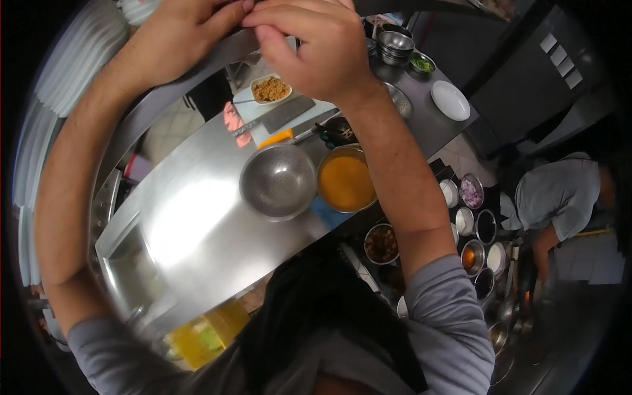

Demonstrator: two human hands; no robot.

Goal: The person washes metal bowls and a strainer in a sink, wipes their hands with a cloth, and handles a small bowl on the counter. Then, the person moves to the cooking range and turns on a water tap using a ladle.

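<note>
A brushed-metal counter (197,204) with a bright glare runs across a tiled kitchen, a sink (135,266) sunk into its left end and a yellow bin (209,334) at the near left. At the far edge of view, both hands are raised beside a grey metal ledge (217,58). The left hand (197,23) and the right hand (311,36) have curled fingers that meet; the picture cuts them off, so I cannot tell whether they grip anything.

Mid-counter stand one round, perforated steel colander (278,181) and, just right of it, one steel bowl of smooth orange liquid (345,181). Farther back lie two blades, a broad cleaver (288,113) and a knife with an orange handle (276,139), near one white dish of crumbly brown food (270,89). One oval white plate (451,101) sits far right. One co-worker (556,191) in grey bends at the right.
</note>
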